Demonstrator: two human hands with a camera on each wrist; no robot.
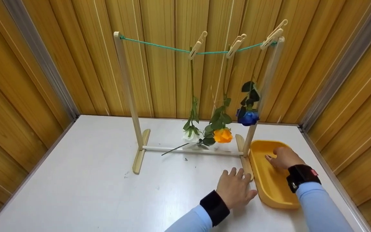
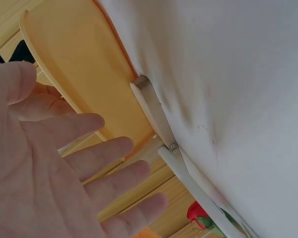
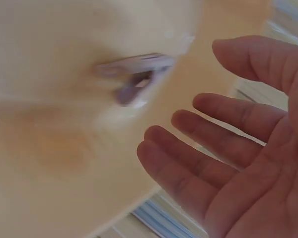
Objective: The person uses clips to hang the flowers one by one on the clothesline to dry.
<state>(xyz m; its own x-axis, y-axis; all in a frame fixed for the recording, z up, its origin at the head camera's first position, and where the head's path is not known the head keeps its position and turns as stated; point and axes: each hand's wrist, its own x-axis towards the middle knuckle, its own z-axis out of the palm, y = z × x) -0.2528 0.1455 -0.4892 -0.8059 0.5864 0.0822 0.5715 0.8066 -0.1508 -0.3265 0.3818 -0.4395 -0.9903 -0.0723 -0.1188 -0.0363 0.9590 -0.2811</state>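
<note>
My right hand is over the yellow tray, fingers loosely bent and holding nothing. Near its fingertips in the right wrist view lies a clothespin, somewhat blurred, inside the tray; the head view hides it behind the hand. My left hand hovers or rests by the tray's left side with fingers spread, palm bare in the left wrist view. Beyond the hands, a white rose, an orange rose and a blue rose hang upside down from clothespins on a green cord.
The cord spans a wooden rack whose right foot stands beside the tray. A dark stem lies across the rack's lower bar. In the left wrist view a red flower shows behind that bar. Wood-patterned walls enclose the white table.
</note>
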